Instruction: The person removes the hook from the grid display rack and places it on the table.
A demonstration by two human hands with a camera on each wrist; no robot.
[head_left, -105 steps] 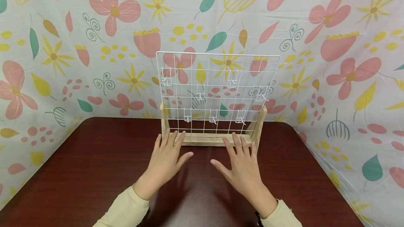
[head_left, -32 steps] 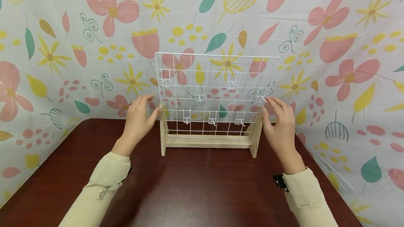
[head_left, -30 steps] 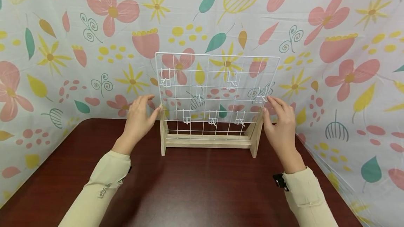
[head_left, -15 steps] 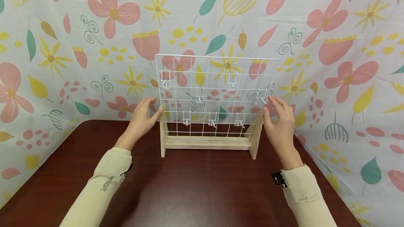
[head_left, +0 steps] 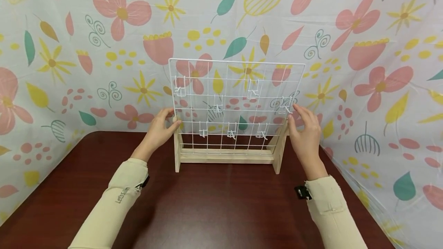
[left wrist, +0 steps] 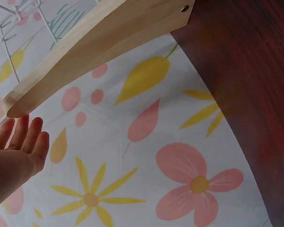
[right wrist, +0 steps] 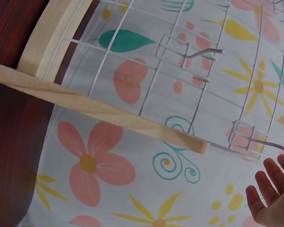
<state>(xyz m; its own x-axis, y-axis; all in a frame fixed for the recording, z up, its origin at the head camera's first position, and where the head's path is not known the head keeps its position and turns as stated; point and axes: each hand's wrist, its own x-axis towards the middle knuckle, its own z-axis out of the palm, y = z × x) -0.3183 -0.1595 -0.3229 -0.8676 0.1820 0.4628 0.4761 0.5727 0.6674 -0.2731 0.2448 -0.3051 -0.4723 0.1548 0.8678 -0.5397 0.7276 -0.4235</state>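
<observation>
A white wire grid rack (head_left: pixel 238 105) stands upright in a light wooden base (head_left: pixel 226 158) on the table. Several white wire hooks hang on it. My left hand (head_left: pixel 157 130) is at the left wooden upright (left wrist: pixel 80 52), its thumb in front of the tip and its fingers beyond, loosely gripping there. At the opposite edge, my right hand (head_left: pixel 306 135) has bent fingers, with a gap between thumb and forefinger. Those fingers are close to a hook (right wrist: pixel 244 137) and the right upright (right wrist: pixel 132 118); a firm hold does not show.
The dark red-brown table (head_left: pixel 221 206) reaches out in front of the rack. Behind it and at both sides hangs a white curtain (head_left: pixel 204 14) with flowers and leaves. Pale sleeves and dark wrist straps cover the forearms.
Both hands have risen from in front of the base to the rack's two sides. Lately the left hand has shifted right, onto the upright, while the right hand has hardly moved.
</observation>
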